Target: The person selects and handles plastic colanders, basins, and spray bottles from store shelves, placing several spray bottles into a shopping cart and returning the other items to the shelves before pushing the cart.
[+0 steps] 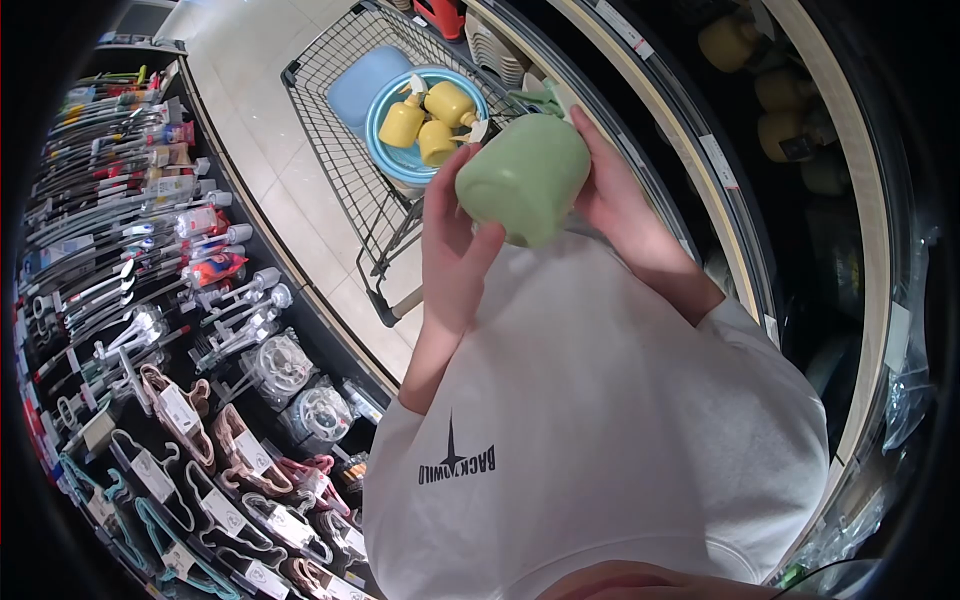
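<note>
A pale green plastic bottle (525, 172) is tilted between my two hands, its rounded base toward me. My left hand (458, 245) wraps its left side, with the thumb against the lower edge. My right hand (603, 180) grips the right side near the far end. Past the bottle, green parts (542, 98) stick out; I cannot tell whether they belong to it. Just beyond my hands, a light blue basin (378, 112) sits in a shopping cart (340, 165) and holds yellow pump bottles (402, 122).
A blue flat item (366, 85) leans in the cart beside the basin. On the left, a display rack (300, 290) carries many hanging packaged goods and hangers (230, 510). Dark shelves (720, 165) with yellow bottles (785, 135) rise close on the right. Pale floor tiles (245, 130) lie between.
</note>
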`<state>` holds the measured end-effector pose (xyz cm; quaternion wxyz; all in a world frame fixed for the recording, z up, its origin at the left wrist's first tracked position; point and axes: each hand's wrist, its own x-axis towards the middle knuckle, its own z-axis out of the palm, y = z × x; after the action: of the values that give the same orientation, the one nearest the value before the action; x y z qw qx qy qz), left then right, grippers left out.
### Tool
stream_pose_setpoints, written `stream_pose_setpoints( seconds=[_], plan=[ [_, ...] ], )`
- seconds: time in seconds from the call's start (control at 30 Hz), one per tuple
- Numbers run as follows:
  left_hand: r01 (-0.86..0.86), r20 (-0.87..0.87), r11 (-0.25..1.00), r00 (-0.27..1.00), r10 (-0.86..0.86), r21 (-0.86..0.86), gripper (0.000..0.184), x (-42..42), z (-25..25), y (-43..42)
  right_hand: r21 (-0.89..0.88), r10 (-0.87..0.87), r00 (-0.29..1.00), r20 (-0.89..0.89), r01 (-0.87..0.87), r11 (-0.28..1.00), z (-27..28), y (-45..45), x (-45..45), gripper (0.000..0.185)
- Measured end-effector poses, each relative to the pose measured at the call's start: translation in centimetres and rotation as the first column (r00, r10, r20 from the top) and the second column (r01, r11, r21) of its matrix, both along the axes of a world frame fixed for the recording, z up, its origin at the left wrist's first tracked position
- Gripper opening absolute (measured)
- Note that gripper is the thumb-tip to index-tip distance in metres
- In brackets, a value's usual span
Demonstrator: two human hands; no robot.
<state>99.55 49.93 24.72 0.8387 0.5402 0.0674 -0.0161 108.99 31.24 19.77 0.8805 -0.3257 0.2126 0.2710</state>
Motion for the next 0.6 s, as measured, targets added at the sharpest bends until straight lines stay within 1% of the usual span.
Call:
stream_pose_setpoints(
  seconds=[0.03, 0.07, 0.13, 0.17, 0.2, 0.23, 0.27, 0.3, 0.33, 0.37, 0.4, 0.47, 0.53, 0.57, 0.6],
  plan=[
    [0.009, 0.014, 0.999, 1.000, -0.010, 0.052, 0.083, -0.3, -0.5, 0.0, -0.093, -0.035, 0.999, 0.028, 0.038, 0.995, -0.2, -0.2, 0.1, 0.044],
    [0.017, 0.027, 0.994, 0.999, -0.020, 0.104, 0.091, -0.4, -0.6, 0.0, -0.093, -0.034, 0.999, 0.027, 0.037, 0.995, -0.3, -0.4, 0.0, 0.044],
    [0.007, -0.008, 0.998, 1.000, -0.007, 0.069, 0.095, -0.3, -0.1, -0.3, -0.058, -0.064, 0.977, 0.202, 0.077, 0.995, -0.4, -0.9, 0.0, 0.042],
    [-0.001, -0.043, 0.999, 0.999, 0.002, 0.035, 0.098, -0.2, 0.0, -0.4, -0.058, -0.062, 0.977, 0.202, 0.075, 0.995, 0.4, -0.5, -0.1, 0.042],
    [-0.002, -0.043, 0.999, 0.999, 0.003, 0.034, 0.098, -0.2, -0.1, -0.4, -0.120, -0.054, 0.947, 0.316, 0.097, 0.988, 1.9, 0.2, -0.3, 0.044],
    [-0.020, -0.035, 0.999, 0.999, 0.018, -0.043, 0.097, -0.1, -0.2, -0.4, -0.179, -0.038, 0.905, 0.424, 0.125, 0.976, 3.0, 0.6, -0.5, 0.046],
    [-0.038, -0.028, 0.992, 0.999, 0.034, -0.119, 0.096, -0.1, -0.3, -0.4, -0.179, -0.037, 0.905, 0.425, 0.124, 0.976, 3.5, 0.6, -0.6, 0.046],
    [-0.039, -0.027, 0.992, 0.999, 0.036, -0.119, 0.096, -0.1, -0.2, -0.3, -0.248, 0.029, 0.863, 0.504, 0.113, 0.962, 3.9, 0.6, -0.6, 0.049],
    [0.016, -0.063, 0.970, 0.997, -0.032, -0.242, 0.093, -0.3, 0.1, -0.2, -0.315, 0.098, 0.813, 0.574, 0.109, 0.943, 4.2, 0.7, -0.6, 0.052],
    [0.065, -0.091, 0.930, 0.990, -0.105, -0.362, 0.091, -0.4, 0.3, -0.1, -0.315, 0.098, 0.813, 0.575, 0.109, 0.943, 4.6, 0.9, -0.7, 0.052],
    [0.066, -0.090, 0.930, 0.990, -0.105, -0.362, 0.091, -0.5, 0.4, -0.2, -0.321, 0.117, 0.795, 0.596, 0.102, 0.941, 4.9, 1.3, -0.8, 0.055],
    [-0.052, -0.190, 0.886, 0.981, -0.041, -0.460, 0.088, -0.6, 0.4, -0.2, -0.327, 0.133, 0.775, 0.618, 0.100, 0.940, 5.2, 1.6, -1.0, 0.058],
    [-0.045, -0.189, 0.871, 0.980, -0.056, -0.489, 0.087, -0.6, 0.2, 0.0, -0.311, 0.271, 0.800, 0.536, -0.111, 0.944, 5.4, 1.7, -1.1, 0.061],
    [-0.040, -0.190, 0.854, 0.979, -0.069, -0.518, 0.087, -0.6, 0.0, 0.2, -0.311, 0.270, 0.798, 0.538, -0.110, 0.944, 5.0, 1.6, -1.1, 0.061],
    [-0.039, -0.188, 0.855, 0.980, -0.069, -0.518, 0.087, -0.5, -0.2, 0.2, -0.311, 0.340, 0.757, 0.558, -0.189, 0.931, 4.1, 1.5, -1.2, 0.064]
  ],
)
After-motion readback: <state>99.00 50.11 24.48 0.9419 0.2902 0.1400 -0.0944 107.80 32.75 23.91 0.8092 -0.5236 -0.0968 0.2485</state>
